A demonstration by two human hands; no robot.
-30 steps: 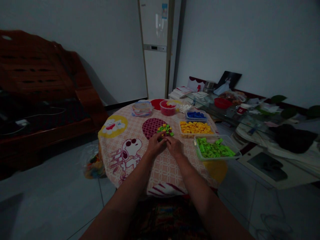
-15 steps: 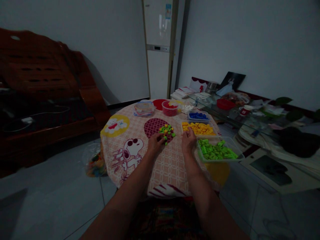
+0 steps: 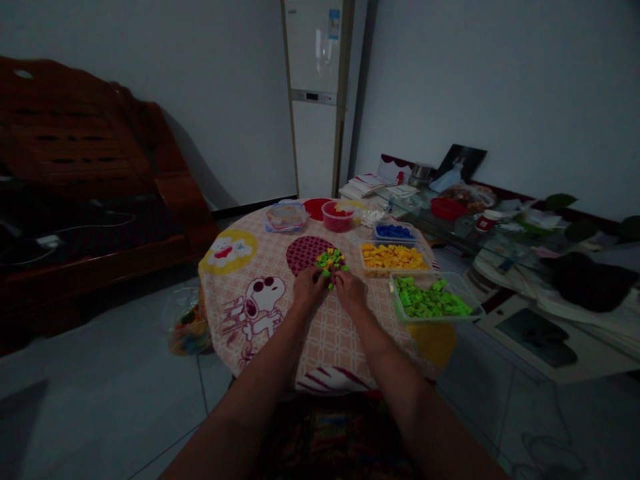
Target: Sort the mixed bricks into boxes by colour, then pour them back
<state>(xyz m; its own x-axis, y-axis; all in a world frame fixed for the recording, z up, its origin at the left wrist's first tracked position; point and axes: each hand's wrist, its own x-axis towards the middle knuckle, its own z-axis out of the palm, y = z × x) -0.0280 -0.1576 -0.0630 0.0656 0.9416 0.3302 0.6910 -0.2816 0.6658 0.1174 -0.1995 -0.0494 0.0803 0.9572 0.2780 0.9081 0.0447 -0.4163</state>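
A small pile of green and yellow toy blocks [image 3: 331, 257] lies on the round table, over a dark red dotted circle of the cloth. At the near edge of this pile my left hand [image 3: 307, 288] is closed, with a green block [image 3: 326, 273] at its fingertips. Close beside it, my right hand [image 3: 352, 292] has its fingers pinched together; what they hold is too small and dark to make out. To the right stand a tub of yellow blocks [image 3: 393, 256] and, nearer, a clear tub of green blocks [image 3: 430, 298].
Farther back are a tub of blue blocks [image 3: 395, 231], a round pink tub [image 3: 339, 217] with red pieces, and a lidded clear container [image 3: 285, 217]. A cluttered glass table [image 3: 450, 230] adjoins on the right. A wooden bench [image 3: 90, 167] stands left, near a bag of coloured pieces [image 3: 189, 327].
My right hand has moved left, from the yellow tub to the pile, and now sits beside my left hand. The left hand has barely moved.
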